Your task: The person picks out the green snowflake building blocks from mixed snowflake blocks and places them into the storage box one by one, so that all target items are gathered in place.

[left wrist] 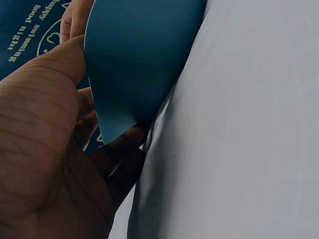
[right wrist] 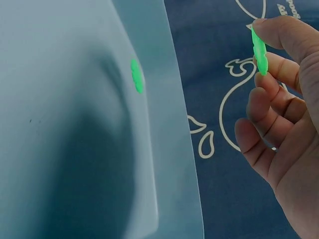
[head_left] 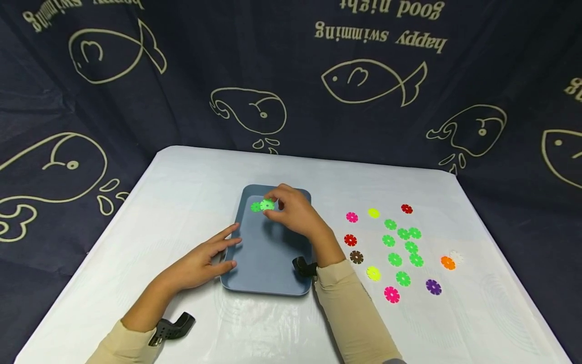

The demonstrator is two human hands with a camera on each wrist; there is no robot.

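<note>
My right hand (head_left: 293,208) pinches a green notched plastic disc (head_left: 267,205) between thumb and fingers, above the far part of a grey-blue tray (head_left: 268,289). The right wrist view shows this green disc (right wrist: 259,50) edge-on at the fingertips, apart from the tray (right wrist: 172,124). Another green disc (head_left: 255,207) lies in the tray near its far end. On the left, my left hand (head_left: 200,263) rests at the tray's rim with its fingers spread and fairly straight. Up close, the left hand (left wrist: 45,129) touches the tray wall (left wrist: 139,59); some fingertips are hidden.
Right of the tray, several loose discs lie scattered on the white tabletop: green (head_left: 395,259), pink (head_left: 392,294), red (head_left: 350,240), brown (head_left: 356,257), yellow (head_left: 374,273), orange (head_left: 447,263), purple (head_left: 434,287) and white (head_left: 457,257). A dark printed curtain (head_left: 300,121) hangs behind the table.
</note>
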